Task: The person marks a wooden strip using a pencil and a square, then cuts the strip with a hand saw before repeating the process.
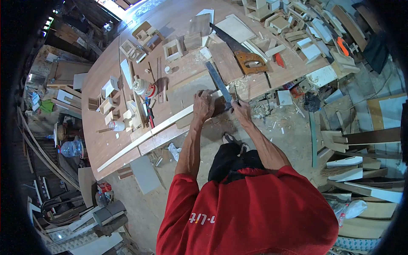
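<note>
A long pale wooden strip (163,125) runs along the near edge of the table. My left hand (204,106) is closed over it near its right end, fingers curled across the top. A flat grey metal blade (217,79), like that of a square, crosses the strip's right end at an angle. My right hand (241,111) is closed at the blade's near end, and a thin dark stick points up from the fingers. Between the hands, a dark brown patch shows below the strip, partly hidden. Close beyond the right hand lies a handsaw (250,63) with a wooden handle.
A glue bottle (145,88) stands on the table (102,76) at left, among small wooden frames (172,50). Red-handled pliers (150,117) lie near the strip. More wooden pieces (278,23) are heaped at the back right. Wood scraps litter the floor (276,127).
</note>
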### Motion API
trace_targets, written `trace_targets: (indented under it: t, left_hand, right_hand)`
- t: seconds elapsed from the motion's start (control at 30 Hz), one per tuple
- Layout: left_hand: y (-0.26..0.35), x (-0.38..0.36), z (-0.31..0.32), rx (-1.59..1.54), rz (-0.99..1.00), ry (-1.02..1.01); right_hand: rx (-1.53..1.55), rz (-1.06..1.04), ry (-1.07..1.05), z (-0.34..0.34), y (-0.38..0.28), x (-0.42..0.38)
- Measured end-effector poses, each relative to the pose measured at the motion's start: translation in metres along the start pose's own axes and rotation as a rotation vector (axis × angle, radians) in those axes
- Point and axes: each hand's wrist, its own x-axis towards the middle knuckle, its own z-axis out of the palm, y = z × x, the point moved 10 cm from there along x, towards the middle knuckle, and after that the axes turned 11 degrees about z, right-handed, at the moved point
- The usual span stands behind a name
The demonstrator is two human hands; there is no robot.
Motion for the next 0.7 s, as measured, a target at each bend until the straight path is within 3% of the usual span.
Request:
trace_targets:
  t: [0.07, 0.27, 0.47, 0.7]
  left_hand:
    - [0.011, 0.004, 0.001, -0.030, 0.042, 0.015]
    - [0.014, 0.001, 0.014, -0.105, 0.036, -0.018]
    - [0.026, -0.004, 0.006, -0.095, 0.028, -0.017]
    - [0.030, -0.007, 0.009, -0.057, 0.021, 0.009]
  right_hand:
    - [0.202, 0.066, -0.052, 0.007, 0.009, 0.007]
    - [0.083, 0.123, 0.082, 0.004, -0.013, 0.004]
    - [0.227, 0.145, -0.008, 0.016, -0.005, 0.019]
    - [0.177, 0.174, -0.018, 0.018, 0.007, 0.030]
